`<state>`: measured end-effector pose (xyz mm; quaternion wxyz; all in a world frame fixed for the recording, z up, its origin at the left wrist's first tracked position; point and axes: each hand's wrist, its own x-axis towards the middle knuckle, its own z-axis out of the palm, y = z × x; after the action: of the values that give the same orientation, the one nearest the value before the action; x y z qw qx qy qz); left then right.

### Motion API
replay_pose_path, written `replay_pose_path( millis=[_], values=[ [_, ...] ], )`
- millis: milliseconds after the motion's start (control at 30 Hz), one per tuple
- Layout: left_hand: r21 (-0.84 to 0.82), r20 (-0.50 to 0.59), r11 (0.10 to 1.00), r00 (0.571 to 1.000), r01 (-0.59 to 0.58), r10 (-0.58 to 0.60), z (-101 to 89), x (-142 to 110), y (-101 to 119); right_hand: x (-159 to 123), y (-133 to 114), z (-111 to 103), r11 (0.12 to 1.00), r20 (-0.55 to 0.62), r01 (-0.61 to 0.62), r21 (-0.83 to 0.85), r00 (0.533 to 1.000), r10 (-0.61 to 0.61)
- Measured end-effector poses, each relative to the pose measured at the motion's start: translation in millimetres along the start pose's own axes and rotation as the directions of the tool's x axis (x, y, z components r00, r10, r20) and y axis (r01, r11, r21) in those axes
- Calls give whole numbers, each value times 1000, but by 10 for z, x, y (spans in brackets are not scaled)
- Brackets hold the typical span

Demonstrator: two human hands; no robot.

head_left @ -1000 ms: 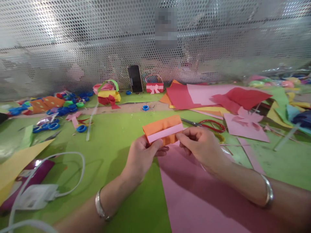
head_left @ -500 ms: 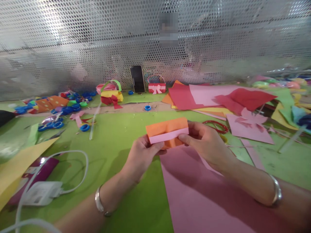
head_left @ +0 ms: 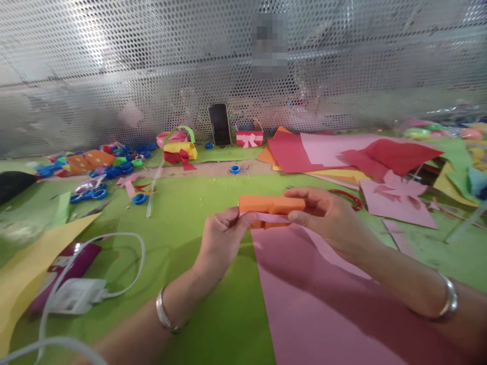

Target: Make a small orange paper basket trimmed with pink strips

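Observation:
Between my hands, above the table, is a small folded orange paper box [head_left: 271, 204] with a pink paper strip [head_left: 269, 218] along its near side. My left hand [head_left: 222, 238] pinches its left end, thumb on the strip. At the right end my right hand [head_left: 335, 218] grips it between thumb and fingers; some fingertips are hidden behind the paper. Below the box and my right forearm lies a large pink paper sheet [head_left: 300, 304] on the green tabletop [head_left: 213, 314].
Finished paper baskets, one yellow [head_left: 180, 149] and one red [head_left: 249, 138], stand at the back beside a propped phone [head_left: 219, 124]. Coloured sheets [head_left: 292, 152] are piled back right, near red-handled scissors [head_left: 348, 198]. A white charger [head_left: 78, 295] with its cable and a purple box [head_left: 81, 261] lie left.
The orange box has tilted, so its top orange face now shows more edge-on and the pink strip looks narrower. Both hands still hold it. The whole view has shifted slightly.

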<state>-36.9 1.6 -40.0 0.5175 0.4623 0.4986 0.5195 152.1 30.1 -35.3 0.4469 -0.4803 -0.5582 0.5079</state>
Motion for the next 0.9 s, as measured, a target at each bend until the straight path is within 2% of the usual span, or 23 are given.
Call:
replay_pose_path(
  millis=[100, 200, 367, 467, 567, 667, 800, 900],
  values=[
    [3, 36, 1000, 999, 5, -5, 22, -27, 35, -3, 15, -17, 999, -32, 30, 30, 999, -29],
    [-9, 25, 1000, 999, 25, -24, 24, -40, 69, -24, 4, -9, 1000, -38, 31, -2, 999, -31],
    [46, -11, 997, 998, -54, 55, 11, -37, 70, -89, -90, -9, 937, 6, 135, -323, 990, -140],
    [51, 11, 995, 996, -85, 85, 26, -60, 82, -135, -146, -14, 884, 61, 208, -419, 978, -201],
    [50, 63, 993, 993, -104, 100, 53, -106, 128, -182, -175, -4, 823, 187, 368, -433, 930, -317],
    [143, 119, 975, 981, -172, 156, 72, -162, 194, -223, -192, 21, 754, 232, 496, -430, 868, -438],
    [318, 214, 872, 924, -372, 316, 59, -216, 257, -246, -239, 31, 688, 327, 567, -452, 824, -463],
    [371, 235, 824, 902, -427, 362, 0, -205, 281, -232, -286, -17, 567, 442, 646, -512, 764, -471]
  ],
)
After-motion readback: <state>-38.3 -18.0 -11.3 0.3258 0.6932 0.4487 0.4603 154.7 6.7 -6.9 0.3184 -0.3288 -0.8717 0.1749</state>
